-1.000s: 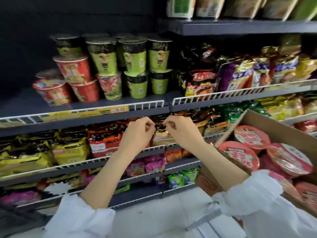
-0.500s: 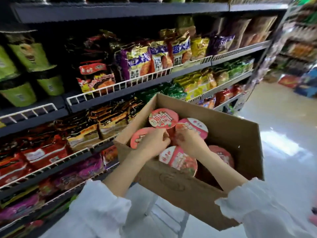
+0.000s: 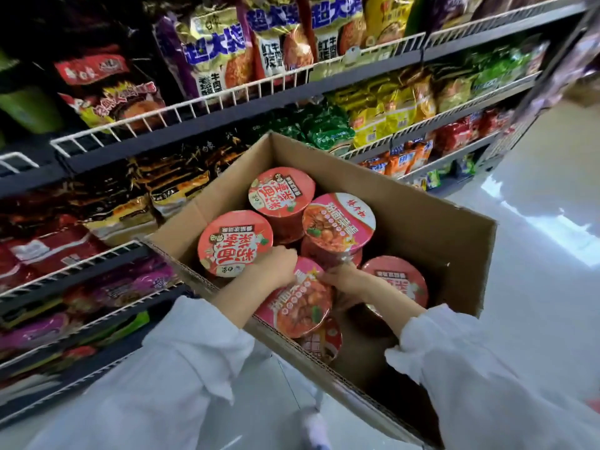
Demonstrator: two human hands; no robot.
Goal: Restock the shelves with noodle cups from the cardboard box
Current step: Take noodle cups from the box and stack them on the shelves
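An open cardboard box (image 3: 431, 241) holds several red and pink noodle cups. A pink-lidded noodle cup (image 3: 297, 306) lies tilted against the near wall of the box. My left hand (image 3: 276, 266) grips its left rim and my right hand (image 3: 345, 279) grips its right rim. Beside my left hand stands a red-lidded cup (image 3: 233, 243). Two more cups, one red (image 3: 281, 194) and one pink (image 3: 339, 220), stand further back. Another red cup (image 3: 401, 282) sits behind my right wrist, partly hidden.
Dark shelves with white wire rails (image 3: 207, 103) run along the left and back, packed with bagged noodles. The box's far corner nearly touches green packets (image 3: 324, 131). Glossy white floor (image 3: 535, 254) spreads to the right and below.
My view swung from the shelf of cups to the box. Both hands left the shelf rail, went into the box and closed on the pink-lidded cup.
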